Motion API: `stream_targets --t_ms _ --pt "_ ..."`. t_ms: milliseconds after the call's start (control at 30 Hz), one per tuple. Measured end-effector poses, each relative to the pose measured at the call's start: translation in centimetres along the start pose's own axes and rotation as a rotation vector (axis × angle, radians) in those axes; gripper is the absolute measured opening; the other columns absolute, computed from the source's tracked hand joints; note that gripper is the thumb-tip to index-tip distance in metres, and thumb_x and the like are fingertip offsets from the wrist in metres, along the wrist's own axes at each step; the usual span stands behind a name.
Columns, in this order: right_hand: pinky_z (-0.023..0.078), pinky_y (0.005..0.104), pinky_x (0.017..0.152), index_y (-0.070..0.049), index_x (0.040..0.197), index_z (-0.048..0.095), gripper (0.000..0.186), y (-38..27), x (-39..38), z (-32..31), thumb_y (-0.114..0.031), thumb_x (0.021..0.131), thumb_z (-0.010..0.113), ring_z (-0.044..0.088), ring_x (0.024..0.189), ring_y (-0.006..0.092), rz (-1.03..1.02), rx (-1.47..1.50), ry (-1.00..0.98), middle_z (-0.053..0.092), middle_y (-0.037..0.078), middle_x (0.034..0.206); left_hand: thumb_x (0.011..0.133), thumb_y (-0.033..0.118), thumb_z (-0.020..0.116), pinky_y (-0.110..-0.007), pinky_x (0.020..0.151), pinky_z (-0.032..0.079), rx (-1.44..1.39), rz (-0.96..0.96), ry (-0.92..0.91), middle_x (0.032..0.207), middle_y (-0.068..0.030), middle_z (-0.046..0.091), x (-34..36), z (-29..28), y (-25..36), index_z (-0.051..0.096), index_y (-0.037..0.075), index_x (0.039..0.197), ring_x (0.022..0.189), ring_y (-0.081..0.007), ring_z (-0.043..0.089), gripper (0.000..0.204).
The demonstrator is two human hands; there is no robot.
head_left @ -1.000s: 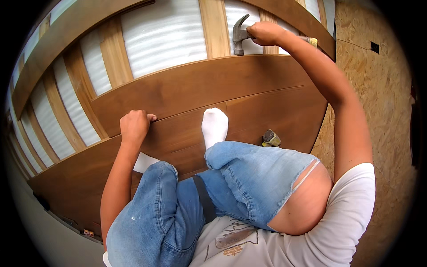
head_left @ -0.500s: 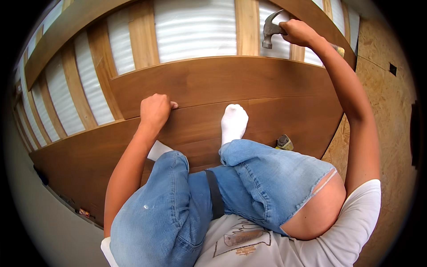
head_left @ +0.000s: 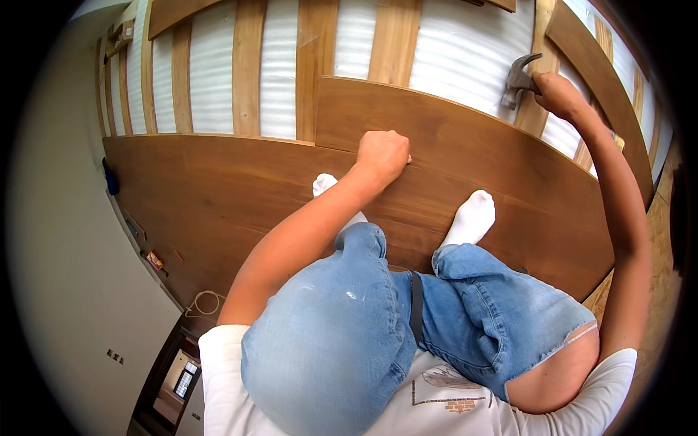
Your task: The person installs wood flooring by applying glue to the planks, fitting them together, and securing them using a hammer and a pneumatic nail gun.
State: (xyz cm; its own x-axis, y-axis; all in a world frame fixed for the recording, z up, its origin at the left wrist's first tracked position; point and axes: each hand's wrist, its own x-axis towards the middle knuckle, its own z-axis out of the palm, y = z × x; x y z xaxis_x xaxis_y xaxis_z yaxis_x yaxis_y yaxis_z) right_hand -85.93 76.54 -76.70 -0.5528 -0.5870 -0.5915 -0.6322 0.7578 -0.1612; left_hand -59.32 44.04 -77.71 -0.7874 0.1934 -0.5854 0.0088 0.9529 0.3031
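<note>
My left hand (head_left: 382, 157) is closed in a fist, knuckles up, resting on the brown floorboards at the seam below the outermost plank (head_left: 436, 123). Whatever its fingers might hold is hidden. At the upper right, my right hand (head_left: 560, 94) grips a claw hammer (head_left: 519, 81) close to its head. The handle runs back under my forearm, and its end shows beyond my wrist. The hammer's head is over the white foam sheet (head_left: 465, 54) and a wooden batten (head_left: 545, 43), past the plank's far edge.
My feet, in white socks (head_left: 474, 216), rest on the laid boards. Battens run across the foam beyond, with loose planks (head_left: 600, 80) lying over them. Along the left wall lie a small box (head_left: 154, 260) and a looped cable (head_left: 206, 304). A doorway (head_left: 178, 378) opens at the lower left.
The view has swung left, so hands and boards appear farther right. My left foot, the wall and the doorway now show. Both hands keep their closed shape, the right still on the hammer.
</note>
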Motion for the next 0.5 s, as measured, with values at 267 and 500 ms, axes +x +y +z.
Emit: stream_targets --t_ms 267,500 --pt "0.053 0.0524 0.080 0.005 0.092 0.058 0.022 0.5 -0.4 1.8 -0.009 0.079 0.068 0.065 0.089 0.0480 -0.052 -0.005 -0.031 0.065 0.029 0.087 0.086 0.037 0.076 -0.042 0.065 0.057 0.010 -0.008 -0.001 0.074 -0.0159 0.073 0.0 0.3 0.2 0.079 0.009 0.073 0.074 -0.0311 0.074 0.031" --pt "0.053 0.0523 0.079 0.005 0.090 0.060 0.020 0.0 -0.1 1.6 -0.009 0.078 0.069 0.065 0.089 0.0478 -0.008 0.015 -0.060 0.066 0.028 0.087 0.085 0.039 0.077 -0.042 0.063 0.057 -0.001 0.003 0.026 0.074 -0.0156 0.073 -0.1 1.0 -0.3 0.078 0.009 0.072 0.073 -0.0311 0.074 0.033"
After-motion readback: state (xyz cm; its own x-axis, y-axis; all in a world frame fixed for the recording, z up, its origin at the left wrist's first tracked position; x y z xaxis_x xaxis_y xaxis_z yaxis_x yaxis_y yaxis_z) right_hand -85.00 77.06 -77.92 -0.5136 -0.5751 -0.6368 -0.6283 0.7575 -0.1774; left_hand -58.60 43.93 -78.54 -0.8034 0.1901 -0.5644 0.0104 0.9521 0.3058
